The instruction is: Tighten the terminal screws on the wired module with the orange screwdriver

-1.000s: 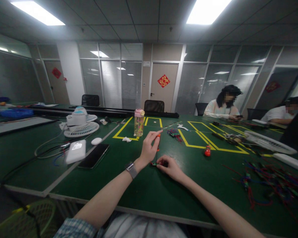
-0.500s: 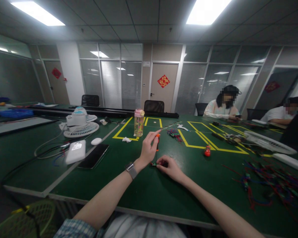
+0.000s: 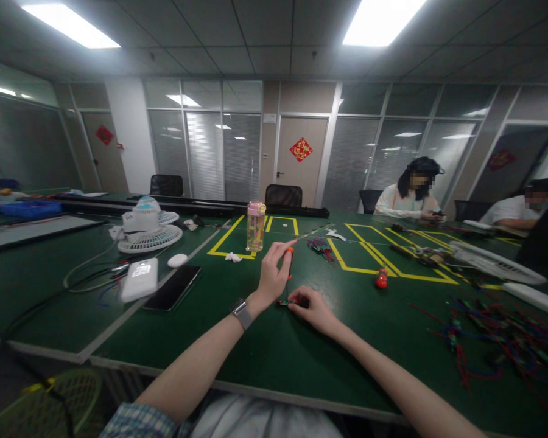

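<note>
My left hand [image 3: 274, 272] is closed around the orange and black handle of a screwdriver [image 3: 290, 263], its index finger reaching over the top. The screwdriver stands upright, its thin shaft running down to a small green circuit board [image 3: 282, 303] on the table. With thumb and fingertips together, my right hand [image 3: 311, 309] rests on the table and pinches the board's right edge. Its fingers hide part of the board, and the exact spot where the tip meets it is too small to make out.
A pink-lidded bottle [image 3: 255, 226] stands beyond my hands. To the left lie a black phone [image 3: 173, 288], a white device [image 3: 139, 280] and a fan [image 3: 148, 234]. Rightward are a red object [image 3: 382, 278] and a heap of wired boards [image 3: 493, 340]. Two people sit at the far right.
The screwdriver handle appears slightly turned in my left hand, showing less orange. Both hands and the board stay in about the same place.
</note>
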The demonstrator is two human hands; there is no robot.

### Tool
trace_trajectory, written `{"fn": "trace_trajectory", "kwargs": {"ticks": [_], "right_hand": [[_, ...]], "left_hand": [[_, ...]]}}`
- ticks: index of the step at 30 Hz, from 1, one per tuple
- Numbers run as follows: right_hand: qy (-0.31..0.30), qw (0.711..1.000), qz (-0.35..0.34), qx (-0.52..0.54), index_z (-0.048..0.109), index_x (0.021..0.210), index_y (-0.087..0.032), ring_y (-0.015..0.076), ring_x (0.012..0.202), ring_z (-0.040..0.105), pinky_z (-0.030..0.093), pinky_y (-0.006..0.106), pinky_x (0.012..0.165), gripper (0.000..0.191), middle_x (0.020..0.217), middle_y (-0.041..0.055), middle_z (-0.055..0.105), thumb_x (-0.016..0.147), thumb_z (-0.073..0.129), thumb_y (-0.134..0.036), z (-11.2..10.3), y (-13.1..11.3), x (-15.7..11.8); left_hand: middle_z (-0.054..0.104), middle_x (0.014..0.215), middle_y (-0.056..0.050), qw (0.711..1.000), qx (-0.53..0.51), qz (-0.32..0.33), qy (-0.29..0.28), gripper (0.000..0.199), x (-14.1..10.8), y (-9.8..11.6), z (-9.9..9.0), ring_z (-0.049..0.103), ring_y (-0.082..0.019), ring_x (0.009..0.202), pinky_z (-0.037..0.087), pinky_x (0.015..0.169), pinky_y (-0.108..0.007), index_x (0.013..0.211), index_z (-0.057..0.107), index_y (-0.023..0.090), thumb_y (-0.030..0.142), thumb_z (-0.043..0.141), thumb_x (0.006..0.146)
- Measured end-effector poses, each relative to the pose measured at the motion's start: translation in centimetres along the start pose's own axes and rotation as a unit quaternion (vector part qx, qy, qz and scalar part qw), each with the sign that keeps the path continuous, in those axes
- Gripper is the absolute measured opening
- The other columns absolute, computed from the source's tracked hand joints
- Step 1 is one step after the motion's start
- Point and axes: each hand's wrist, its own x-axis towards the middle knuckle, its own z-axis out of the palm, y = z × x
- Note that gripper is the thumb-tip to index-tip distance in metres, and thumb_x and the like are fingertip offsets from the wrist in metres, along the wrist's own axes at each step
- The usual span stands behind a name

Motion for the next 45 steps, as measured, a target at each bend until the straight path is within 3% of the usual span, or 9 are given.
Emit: {"fn": "trace_trajectory", "kwargs": {"ticks": [5,12,20,27,34,40,45], "right_hand": [[0.004,1.000,0.004,-0.004,0.067,0.081,-0.015,0.0133,0.066,0.053,0.041,0.024,0.062,0.010,0.071,0.0012,0.060,0.072,0.062,-0.014,0.08,0.03,0.02],[0.005,1.000,0.000,-0.004,0.067,0.082,-0.016,0.0129,0.066,0.053,0.041,0.024,0.062,0.011,0.071,0.0007,0.059,0.072,0.063,-0.014,-0.02,-0.05,0.03],[0.010,1.000,-0.001,0.001,0.067,0.082,-0.016,0.0126,0.065,0.053,0.042,0.023,0.062,0.011,0.070,0.0002,0.059,0.071,0.063,-0.014,0.10,0.20,0.04],[0.002,1.000,-0.001,0.003,0.066,0.081,-0.016,0.0123,0.064,0.053,0.041,0.023,0.060,0.010,0.070,0.0001,0.059,0.072,0.062,-0.015,0.03,0.19,0.01],[0.002,1.000,0.003,-0.002,0.066,0.081,-0.016,0.0119,0.064,0.053,0.042,0.023,0.060,0.010,0.070,-0.0001,0.059,0.072,0.063,-0.014,-0.05,-0.06,0.01],[0.002,1.000,0.004,-0.001,0.067,0.081,-0.015,0.0124,0.065,0.053,0.042,0.023,0.061,0.010,0.070,0.0002,0.058,0.072,0.063,-0.015,-0.04,-0.06,-0.03],[-0.001,1.000,0.003,0.001,0.066,0.081,-0.016,0.0125,0.066,0.054,0.043,0.023,0.062,0.009,0.071,0.0002,0.059,0.072,0.062,-0.015,-0.10,-0.19,-0.04]], "left_hand": [[0.050,0.088,-0.002,0.999,0.023,0.000,0.022,0.020,0.03,0.11,0.01,0.051,-0.014,0.083,0.043,0.080,-0.026,0.106,0.062,0.020,0.024,0.053,0.088],[0.057,0.101,-0.005,1.000,-0.014,0.002,-0.011,0.031,-0.07,0.08,-0.10,0.054,-0.015,0.093,0.043,0.084,-0.027,0.117,0.057,0.021,0.020,0.036,0.095],[0.053,0.088,-0.002,0.999,0.025,0.008,0.024,0.021,-0.03,0.01,0.11,0.052,-0.014,0.082,0.043,0.078,-0.026,0.107,0.062,0.020,0.024,0.054,0.088],[0.059,0.103,-0.005,1.000,-0.015,-0.004,-0.015,0.032,-0.01,0.11,0.04,0.054,-0.015,0.095,0.042,0.085,-0.028,0.121,0.055,0.022,0.020,0.037,0.095],[0.053,0.088,-0.002,1.000,0.013,-0.008,0.013,0.021,0.03,0.12,0.15,0.052,-0.013,0.080,0.044,0.077,-0.025,0.106,0.063,0.021,0.024,0.055,0.087],[0.058,0.102,-0.005,1.000,-0.011,-0.012,-0.009,0.030,0.01,0.06,0.00,0.054,-0.015,0.095,0.043,0.085,-0.028,0.118,0.058,0.022,0.022,0.038,0.095],[0.056,0.092,-0.004,1.000,0.003,-0.005,0.016,0.023,0.04,0.09,-0.04,0.054,-0.014,0.082,0.045,0.077,-0.027,0.109,0.062,0.021,0.024,0.049,0.091]]}}
